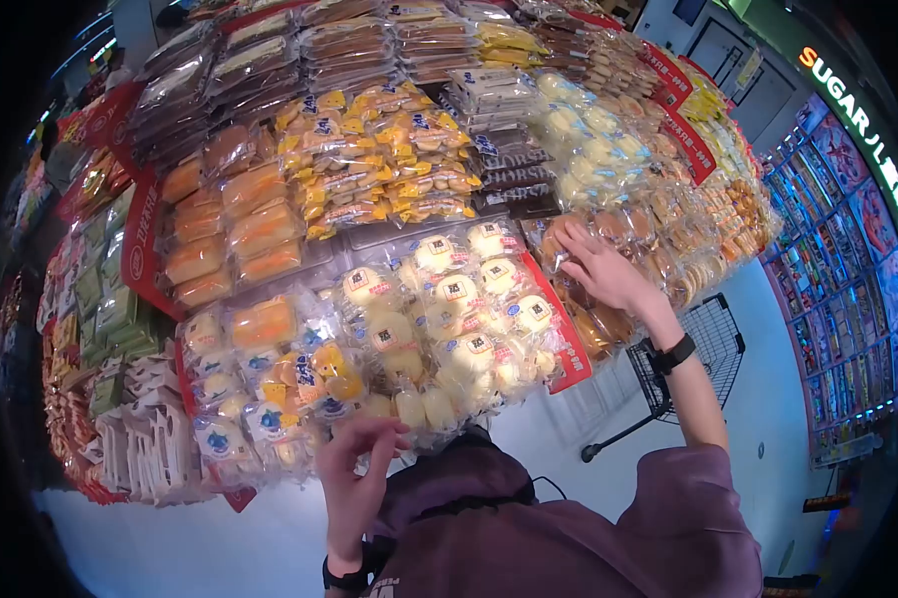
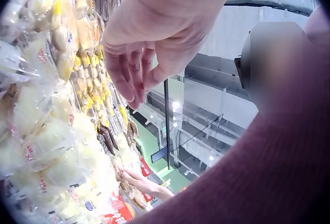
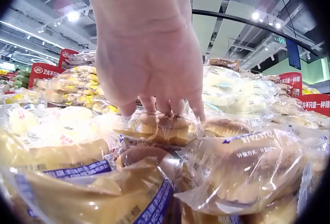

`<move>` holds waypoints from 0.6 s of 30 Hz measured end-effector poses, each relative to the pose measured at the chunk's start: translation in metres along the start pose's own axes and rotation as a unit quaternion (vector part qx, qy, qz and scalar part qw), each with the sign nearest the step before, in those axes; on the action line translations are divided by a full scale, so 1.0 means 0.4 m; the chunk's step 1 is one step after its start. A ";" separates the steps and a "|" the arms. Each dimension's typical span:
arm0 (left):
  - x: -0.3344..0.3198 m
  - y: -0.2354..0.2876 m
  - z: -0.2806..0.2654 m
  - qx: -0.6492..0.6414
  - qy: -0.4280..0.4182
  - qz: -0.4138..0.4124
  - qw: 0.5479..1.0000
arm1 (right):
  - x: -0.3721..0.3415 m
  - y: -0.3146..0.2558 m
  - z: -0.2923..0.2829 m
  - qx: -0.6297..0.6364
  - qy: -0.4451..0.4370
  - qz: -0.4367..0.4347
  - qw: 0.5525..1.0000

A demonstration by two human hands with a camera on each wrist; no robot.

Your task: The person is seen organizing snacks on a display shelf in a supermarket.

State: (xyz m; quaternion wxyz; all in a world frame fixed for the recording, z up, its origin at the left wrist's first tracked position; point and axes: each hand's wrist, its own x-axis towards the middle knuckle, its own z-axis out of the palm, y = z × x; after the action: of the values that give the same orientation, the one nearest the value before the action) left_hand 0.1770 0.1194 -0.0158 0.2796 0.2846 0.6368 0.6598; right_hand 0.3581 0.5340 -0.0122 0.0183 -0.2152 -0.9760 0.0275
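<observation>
Brown cakes (image 3: 166, 127) under right hand (image 1: 605, 269), head-view-only cart (image 1: 713, 344)

This is a shop, most likely a supermarket or snack store. Clear-wrapped cakes (image 1: 474, 351) and yellow-printed packets (image 1: 344, 169) are heaped by kind in sloping tiers, with red signs (image 3: 315, 104) bearing white Chinese lettering between them. A black wire shopping cart (image 1: 706, 344) stands beside the display, a lit "SUGAR" sign (image 1: 853, 125) glows above packed racks (image 1: 833, 299), and lamps (image 3: 73, 15) hang beneath an exposed ceiling (image 3: 44, 0).
</observation>
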 end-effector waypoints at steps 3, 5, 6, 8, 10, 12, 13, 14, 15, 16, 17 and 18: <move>-0.011 -0.003 -0.020 -0.009 0.010 0.002 1.000 | 0.010 -0.011 -0.033 0.040 -0.032 0.040 0.998; -0.016 -0.012 -0.031 -0.013 0.012 0.005 1.000 | 0.026 -0.077 -0.070 -0.019 -0.010 0.033 0.999; -0.016 -0.016 -0.035 -0.014 0.012 0.005 1.000 | 0.039 -0.101 -0.073 -0.038 0.013 0.008 0.999; -0.016 -0.029 -0.044 -0.010 0.004 0.013 1.000 | 0.077 -0.220 -0.096 0.008 0.029 -0.070 0.997; -0.016 -0.034 -0.053 0.018 -0.003 0.029 0.999 | 0.103 -0.289 -0.067 0.035 -0.002 -0.146 0.989; -0.018 -0.038 -0.058 0.045 0.004 0.039 0.998 | 0.120 -0.331 -0.039 0.062 -0.005 -0.188 0.980; -0.019 -0.045 -0.064 0.043 0.011 0.034 0.998 | 0.130 -0.339 -0.026 0.056 -0.007 -0.196 0.979; -0.020 -0.054 -0.071 0.041 0.018 0.029 0.999 | 0.141 -0.344 -0.014 0.051 -0.008 -0.205 0.977; -0.025 -0.059 -0.077 0.039 0.026 0.023 0.999 | 0.149 -0.349 0.000 0.046 -0.010 -0.213 0.976; -0.028 -0.059 -0.080 0.038 0.033 0.017 0.999 | 0.153 -0.344 0.013 0.038 -0.020 -0.209 0.977; -0.031 -0.058 -0.083 0.038 0.042 0.009 0.998 | 0.156 -0.341 0.020 0.030 -0.030 -0.207 0.977; -0.033 -0.057 -0.089 0.039 0.052 0.001 0.998 | 0.161 -0.350 0.028 0.023 -0.040 -0.206 0.977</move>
State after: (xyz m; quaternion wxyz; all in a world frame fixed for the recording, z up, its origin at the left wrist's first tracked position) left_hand 0.1601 0.0861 -0.0398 0.2340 0.2609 0.6756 0.6486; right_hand 0.2406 0.4336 -0.0134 -0.0101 -0.0073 -0.9984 0.0545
